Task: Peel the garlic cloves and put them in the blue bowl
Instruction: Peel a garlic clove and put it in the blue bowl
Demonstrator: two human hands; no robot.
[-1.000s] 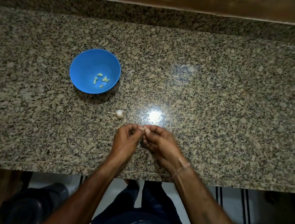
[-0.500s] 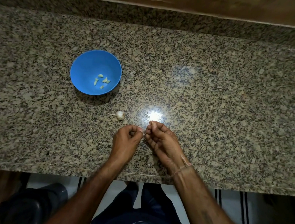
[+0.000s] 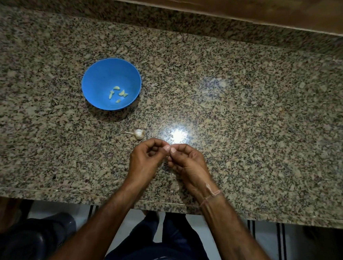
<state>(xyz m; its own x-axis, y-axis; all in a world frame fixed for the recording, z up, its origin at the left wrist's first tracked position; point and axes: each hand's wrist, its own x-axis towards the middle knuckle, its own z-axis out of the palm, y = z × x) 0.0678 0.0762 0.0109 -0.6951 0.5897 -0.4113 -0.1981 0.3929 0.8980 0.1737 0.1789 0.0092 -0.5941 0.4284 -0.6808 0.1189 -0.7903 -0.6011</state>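
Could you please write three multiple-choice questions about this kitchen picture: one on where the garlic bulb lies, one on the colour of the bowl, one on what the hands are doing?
1. Where does the garlic bulb lie?
A. inside the bowl
B. on the counter, between the bowl and the hands
C. on the floor

2. What colour is the bowl?
A. red
B. white
C. blue

3. What are the two hands doing?
A. resting flat on the counter
B. meeting at the fingertips, fingers curled
C. lifting the bowl

Answers:
1 B: the bulb sits on the bare counter, just beyond the left hand and nearer than the bowl.
2 C: the bowl is plainly blue, with peeled cloves inside.
3 B: the left hand and right hand touch thumb tips above the counter; what they pinch is too small to see.
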